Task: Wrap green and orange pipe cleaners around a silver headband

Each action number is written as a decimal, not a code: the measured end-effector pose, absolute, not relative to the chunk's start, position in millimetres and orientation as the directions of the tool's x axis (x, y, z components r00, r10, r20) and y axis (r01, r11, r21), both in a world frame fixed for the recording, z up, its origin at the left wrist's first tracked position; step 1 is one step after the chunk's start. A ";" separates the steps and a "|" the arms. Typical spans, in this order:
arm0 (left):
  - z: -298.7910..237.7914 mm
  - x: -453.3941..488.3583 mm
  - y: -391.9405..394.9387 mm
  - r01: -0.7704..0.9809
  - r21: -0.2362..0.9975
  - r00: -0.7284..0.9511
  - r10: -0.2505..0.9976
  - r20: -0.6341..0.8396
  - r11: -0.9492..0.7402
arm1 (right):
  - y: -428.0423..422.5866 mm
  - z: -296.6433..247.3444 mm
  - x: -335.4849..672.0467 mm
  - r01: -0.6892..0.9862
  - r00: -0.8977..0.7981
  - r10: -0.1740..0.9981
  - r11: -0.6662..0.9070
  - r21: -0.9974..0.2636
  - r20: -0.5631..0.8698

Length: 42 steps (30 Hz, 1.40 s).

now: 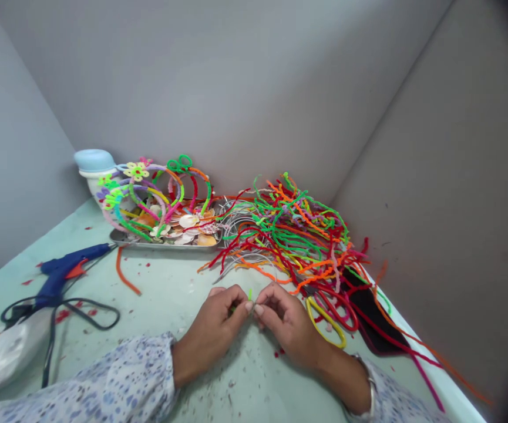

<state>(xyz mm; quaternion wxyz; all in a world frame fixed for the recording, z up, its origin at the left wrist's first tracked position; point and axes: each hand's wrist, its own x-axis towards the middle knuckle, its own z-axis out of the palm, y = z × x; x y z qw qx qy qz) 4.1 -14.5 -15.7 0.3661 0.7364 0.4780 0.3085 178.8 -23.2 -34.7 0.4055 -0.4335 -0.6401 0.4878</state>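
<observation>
Left hand [216, 320]: pinching a light-green fuzzy stem [250, 293], its tip at 12 o'clock. Right hand [292, 324]: fingertips just beside; cannot tell whether these grasp it too. Tabletop [157, 311], outward: yellow scissor handle [332, 321], 3 o'clock; multicoloured stem pile [300, 229], 1 o'clock; shell tray [170, 247], 11 o'clock.

A passage runs left over the table [157, 305] to the glue gun [54, 285]; pipe cleaners [298, 229] block ahead-right.

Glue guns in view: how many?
1: a blue glue gun, lying on the left part of the tabletop, in front of the metal tray. The pipe-cleaner pile could hide others.
</observation>
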 end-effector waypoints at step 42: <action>-18.4 -1.2 -11.9 0.510 0.614 0.357 0.798 0.486 -0.602 | -18.2 -38.6 179.0 -0.033 -0.240 0.967 0.077 -0.996 0.083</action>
